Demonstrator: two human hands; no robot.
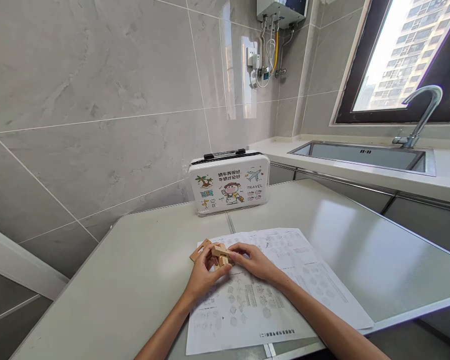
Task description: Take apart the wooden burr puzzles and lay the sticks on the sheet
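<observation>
Between both hands, just above a printed paper sheet, is a small wooden block puzzle [221, 251] of light interlocking pieces. My left hand [205, 267] curls round it from the left, thumb along its lower side. From the right, my right hand [253, 260] pinches the puzzle's end with thumb and forefinger. A brown wooden piece with a slot [199, 250] lies behind my left hand, partly hidden by it. The paper sheet [255, 330] under the hands carries rows of small diagrams and text.
A white cartoon-printed carrying case [230, 185] stands at the table's back by the tiled wall. The pale folding table [146, 270] has a seam across its middle. To the right are a counter with a sink [360, 155] and a faucet [422, 115].
</observation>
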